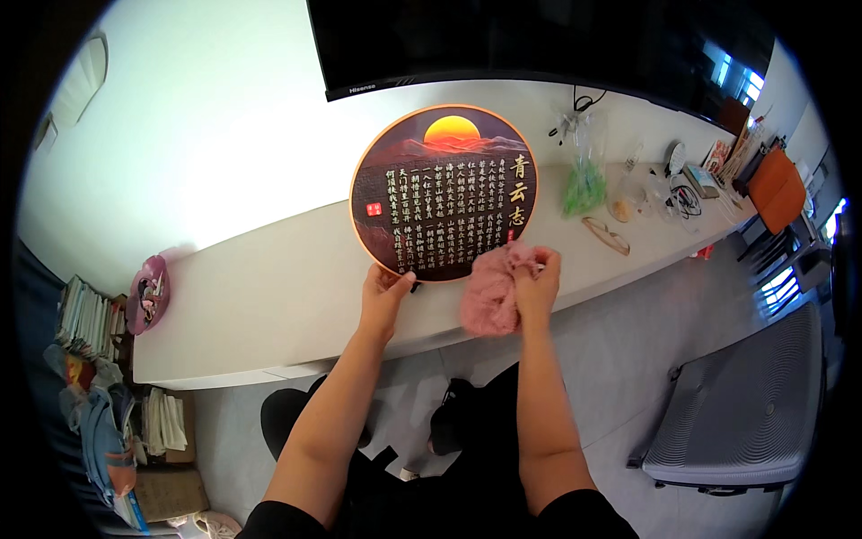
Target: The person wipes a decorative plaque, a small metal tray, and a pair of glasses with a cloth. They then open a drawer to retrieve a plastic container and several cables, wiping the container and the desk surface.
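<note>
A round decorative plaque (440,202) with an orange rim stands tilted up above the white cabinet top. It carries a sunset over mountains and columns of raised pale characters. My left hand (384,292) grips its lower left rim, thumb on the front. In my right hand (537,283) is a bunched, fluffy pink cloth (494,292), pinched at its top right. The cloth overlaps the plaque's lower right edge; whether it presses on the surface I cannot tell. Below the plaque a bit of a small black stand (414,287) shows between my hands.
The long white cabinet (251,296) runs beneath a wall-mounted television (539,45). Glasses (606,235), a clear bag with green contents (585,184) and cables (687,202) lie to the right. A pink basket (149,295) sits at the left end. A grey suitcase (736,404) stands at right.
</note>
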Action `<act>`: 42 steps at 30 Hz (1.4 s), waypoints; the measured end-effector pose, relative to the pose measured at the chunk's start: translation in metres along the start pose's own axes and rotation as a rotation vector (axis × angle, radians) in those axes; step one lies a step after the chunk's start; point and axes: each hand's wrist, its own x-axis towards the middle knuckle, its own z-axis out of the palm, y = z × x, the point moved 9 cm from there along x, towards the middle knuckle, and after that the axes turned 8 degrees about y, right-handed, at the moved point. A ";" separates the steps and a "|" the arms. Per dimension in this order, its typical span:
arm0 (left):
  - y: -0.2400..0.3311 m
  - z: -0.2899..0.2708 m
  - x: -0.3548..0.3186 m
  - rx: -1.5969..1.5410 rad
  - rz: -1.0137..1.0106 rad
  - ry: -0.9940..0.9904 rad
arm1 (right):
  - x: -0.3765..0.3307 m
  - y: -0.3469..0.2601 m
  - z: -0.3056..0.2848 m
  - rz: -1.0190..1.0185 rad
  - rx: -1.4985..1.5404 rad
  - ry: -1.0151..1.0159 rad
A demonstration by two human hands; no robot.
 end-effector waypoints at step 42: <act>0.104 -0.295 0.028 0.313 0.088 0.341 | -0.249 -0.139 0.206 -0.954 -0.076 -0.790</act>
